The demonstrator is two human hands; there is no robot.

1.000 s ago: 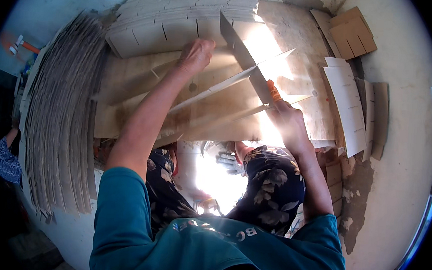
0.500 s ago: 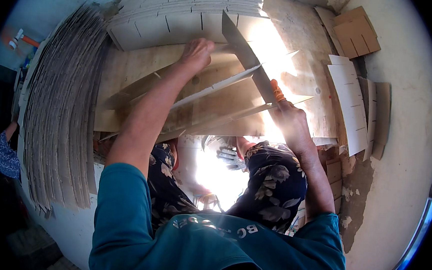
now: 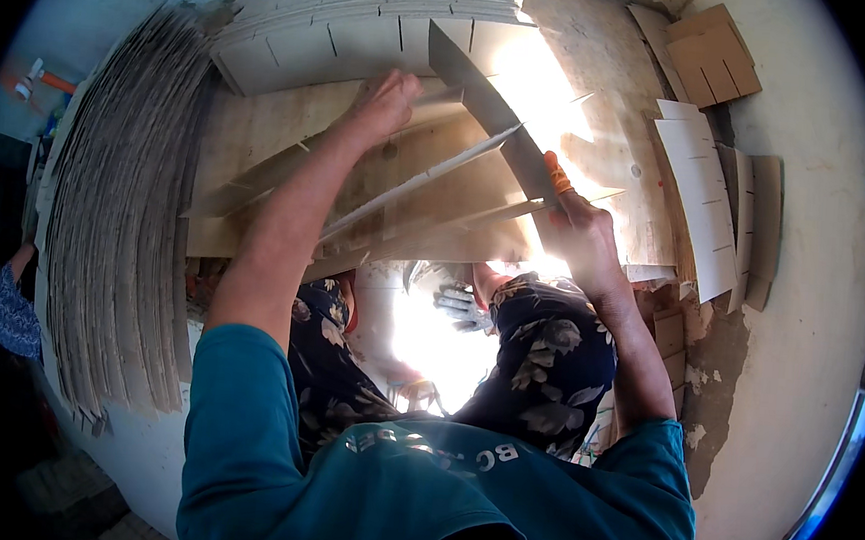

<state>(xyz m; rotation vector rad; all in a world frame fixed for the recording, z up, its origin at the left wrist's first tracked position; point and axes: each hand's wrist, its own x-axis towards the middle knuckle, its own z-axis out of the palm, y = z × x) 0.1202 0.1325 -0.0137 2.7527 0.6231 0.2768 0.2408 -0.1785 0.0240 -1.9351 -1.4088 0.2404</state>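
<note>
Three long cardboard strips (image 3: 429, 174) stand on edge, running left to right across the board. A grey cross strip (image 3: 475, 87) slants over them and meets them near their right ends. My right hand (image 3: 583, 242) is closed on the near end of this cross strip; an orange wrap (image 3: 558, 173) covers one finger. My left hand (image 3: 389, 106) is closed at the upper edge of the farthest long strip, left of the cross strip. Its fingertips are partly hidden.
A tall stack of grey cardboard (image 3: 120, 218) stands at the left. Slotted sheets (image 3: 368, 45) are piled at the back. More slotted pieces (image 3: 698, 203) lean by the right wall, below brown pieces (image 3: 713, 59). The wooden board (image 3: 621, 163) ends above my knees. Another person's sleeve (image 3: 13, 311) shows far left.
My left hand has shifted slightly left. The cross strip's far end has swung a little to the left, while my right hand keeps its hold with little movement.
</note>
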